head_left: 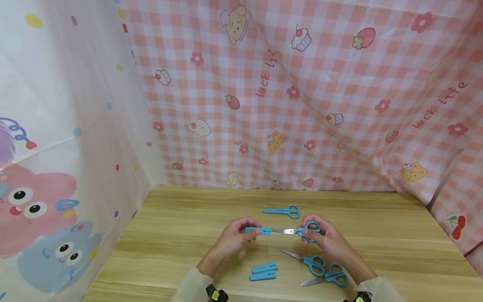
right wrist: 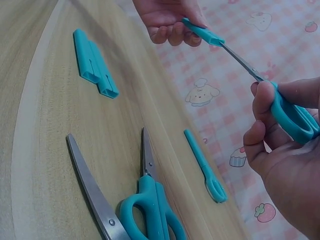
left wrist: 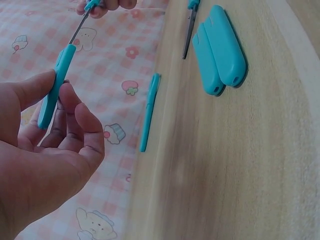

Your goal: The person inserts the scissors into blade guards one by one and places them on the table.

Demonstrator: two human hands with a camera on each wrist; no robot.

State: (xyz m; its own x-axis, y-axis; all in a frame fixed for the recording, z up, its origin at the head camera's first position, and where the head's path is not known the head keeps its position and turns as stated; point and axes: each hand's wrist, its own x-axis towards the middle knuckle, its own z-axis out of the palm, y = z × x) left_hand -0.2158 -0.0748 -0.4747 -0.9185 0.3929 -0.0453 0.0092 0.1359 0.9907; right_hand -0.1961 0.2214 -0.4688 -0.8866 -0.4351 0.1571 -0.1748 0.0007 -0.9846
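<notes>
Within the right hand, blue-handled scissors show silver blades.

So on the table there's sheathed scissors behind the grip, two loose covers in front, two bare scissors front-right, and the held scissors point left, tip maybe just inside the held cover.

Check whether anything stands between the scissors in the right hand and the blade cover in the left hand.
Nothing visible does. The scissors in the right hand meet, tip first, the open end of the blade cover in the left hand.
</notes>
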